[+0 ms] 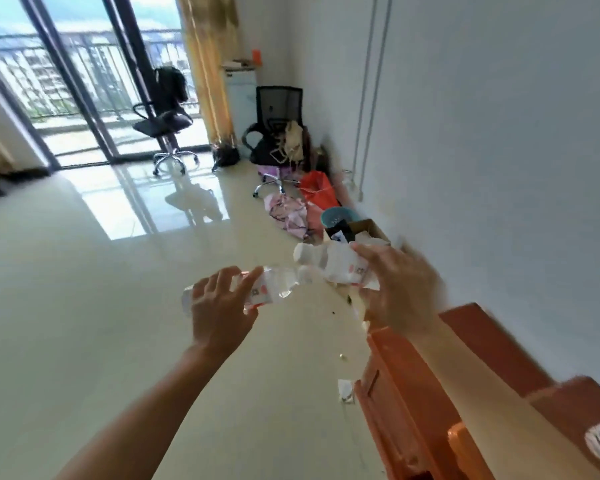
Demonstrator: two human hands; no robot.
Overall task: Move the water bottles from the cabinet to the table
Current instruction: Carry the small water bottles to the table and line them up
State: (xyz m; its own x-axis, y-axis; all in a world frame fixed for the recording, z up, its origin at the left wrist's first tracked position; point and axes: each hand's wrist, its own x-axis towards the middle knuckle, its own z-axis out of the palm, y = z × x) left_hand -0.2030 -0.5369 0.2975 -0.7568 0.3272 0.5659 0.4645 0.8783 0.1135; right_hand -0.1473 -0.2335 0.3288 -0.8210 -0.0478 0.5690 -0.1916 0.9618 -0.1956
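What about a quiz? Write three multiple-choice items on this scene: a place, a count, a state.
1. The wooden cabinet stands: A by the balcony door; B beside the white wall, lower right; C mid-floor.
2. Bottles held in hands: A none; B one; C two.
3. The left hand is: A gripping a clear bottle; B flat on the floor; C empty.
Key: 1 B, it adjoins the wall; 2 C, the right hand holds a white-capped bottle too; 3 A, fingers curl round it.

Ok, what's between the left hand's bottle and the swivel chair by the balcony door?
Head view: only bare glossy floor between the bottle and the swivel chair; clutter lies along the wall.
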